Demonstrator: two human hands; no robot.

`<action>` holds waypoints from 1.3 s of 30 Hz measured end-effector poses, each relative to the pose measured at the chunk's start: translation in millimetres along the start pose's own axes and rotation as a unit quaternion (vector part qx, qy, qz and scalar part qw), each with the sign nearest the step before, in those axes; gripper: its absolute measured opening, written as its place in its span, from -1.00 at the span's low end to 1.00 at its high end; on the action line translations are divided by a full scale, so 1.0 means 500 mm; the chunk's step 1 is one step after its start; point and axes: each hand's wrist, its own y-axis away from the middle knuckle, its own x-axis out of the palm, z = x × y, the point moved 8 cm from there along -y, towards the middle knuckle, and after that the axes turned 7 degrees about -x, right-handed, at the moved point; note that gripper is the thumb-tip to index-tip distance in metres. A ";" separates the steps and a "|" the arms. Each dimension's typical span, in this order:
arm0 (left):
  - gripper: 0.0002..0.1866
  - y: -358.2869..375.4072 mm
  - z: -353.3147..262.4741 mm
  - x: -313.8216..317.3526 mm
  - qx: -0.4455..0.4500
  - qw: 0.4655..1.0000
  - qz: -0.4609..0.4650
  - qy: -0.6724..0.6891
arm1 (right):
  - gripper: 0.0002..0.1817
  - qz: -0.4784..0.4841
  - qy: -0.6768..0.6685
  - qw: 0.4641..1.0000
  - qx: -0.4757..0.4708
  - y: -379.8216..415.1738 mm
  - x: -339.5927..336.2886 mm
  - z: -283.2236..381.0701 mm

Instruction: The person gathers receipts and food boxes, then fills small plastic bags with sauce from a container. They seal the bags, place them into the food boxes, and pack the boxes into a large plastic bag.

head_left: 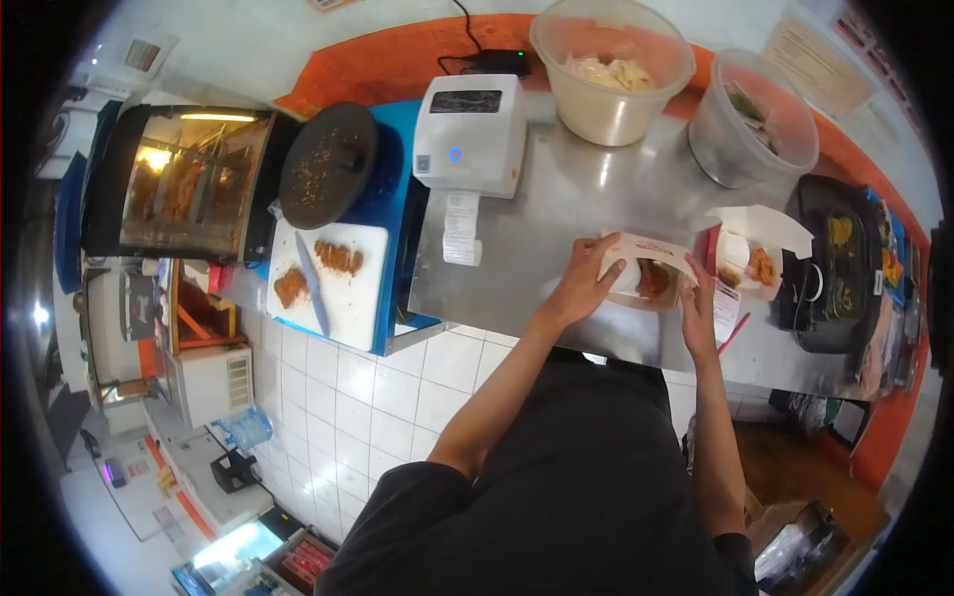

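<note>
Both my hands are on a cardboard food box (636, 296) on the steel counter, with its printed lid partly raised. Inside it, white rice and a brown piece of food show. My left hand (586, 283) grips the lid's left side, fingers on top. At the right side, my right hand (699, 306) holds the lid's edge between thumb and fingers. Just to the right stands a second box (795, 238), lid open, with rice and orange-brown food in it. A paper slip (724, 310) and a thin red stick lie by my right hand.
A white printer (469, 149) with a printed receipt stands at the counter's back left. Two clear tubs (611, 109) hold food behind the boxes. Farther left, a white cutting board (348, 298) bears cut fried pieces and a knife (312, 283). A black container (825, 268) stands at right.
</note>
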 end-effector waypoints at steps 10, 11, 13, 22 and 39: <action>0.03 0.064 0.037 0.022 0.136 0.988 0.068 -0.040 | -0.01 0.115 0.023 0.993 -0.016 0.070 0.055 -0.046; 0.03 0.072 0.039 0.020 0.146 0.985 0.080 -0.047 | 0.02 0.133 0.095 0.986 -0.040 0.079 0.054 -0.051; 0.00 0.076 0.045 0.018 0.153 0.981 0.096 -0.070 | 0.08 0.177 0.098 0.978 -0.052 0.095 0.055 -0.070; -0.33 0.056 0.042 0.020 0.119 0.968 0.101 -0.196 | -0.34 0.168 0.129 0.975 -0.067 0.074 0.039 -0.039; -0.17 -0.046 -0.044 0.127 0.293 0.887 0.117 -0.337 | -0.40 0.083 0.161 0.982 -0.048 0.098 0.043 -0.100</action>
